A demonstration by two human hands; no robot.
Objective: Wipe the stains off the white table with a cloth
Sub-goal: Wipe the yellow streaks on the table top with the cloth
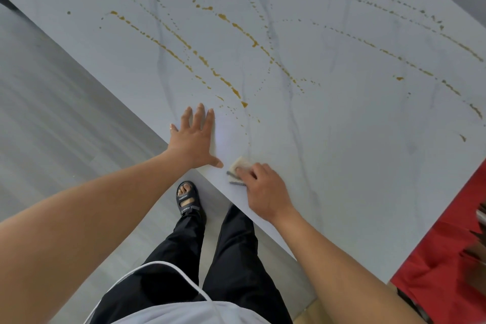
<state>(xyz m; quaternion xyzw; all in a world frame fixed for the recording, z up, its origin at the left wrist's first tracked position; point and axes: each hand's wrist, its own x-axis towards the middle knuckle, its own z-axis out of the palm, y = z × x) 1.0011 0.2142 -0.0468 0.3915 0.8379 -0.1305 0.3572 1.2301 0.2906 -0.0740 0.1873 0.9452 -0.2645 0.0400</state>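
The white marble-look table (355, 139) carries long dotted trails of yellow-brown stains (231, 81) across its middle and far side. My left hand (196, 139) lies flat, fingers spread, on the table near its front edge and holds nothing. My right hand (265, 192) presses down on a small folded cloth (240, 166), cream with a dark checked edge, just right of the left thumb. Most of the cloth is hidden under the fingers. The nearest stain drops start a short way beyond the left fingertips.
The table's front edge runs diagonally from upper left to lower right. Grey floor (52, 126) lies to the left, where my sandalled foot (187, 198) stands. A red surface (447, 258) adjoins the table's right end.
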